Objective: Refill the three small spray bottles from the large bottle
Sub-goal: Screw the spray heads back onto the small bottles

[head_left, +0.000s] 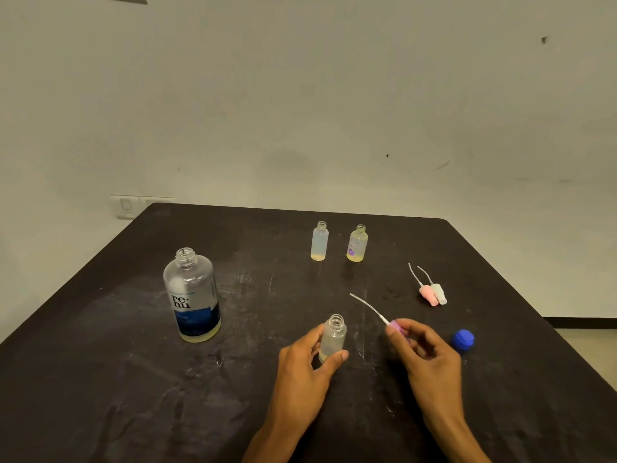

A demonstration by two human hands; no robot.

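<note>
the nearest small spray bottle point(333, 339) is standing uncapped on the black table point(133, 379), the left hand point(305, 369) curling round its base while the right hand point(424, 354) is pinching a purple spray head point(397, 329), its dip tube angling up and away. two more open small bottles point(320, 241) point(358, 243) are waiting farther back, the large bottle point(193, 295) standing open to the left. judged best: parking the head beside the other two spray heads point(432, 292), keeping the tube clean, before pouring.
</note>
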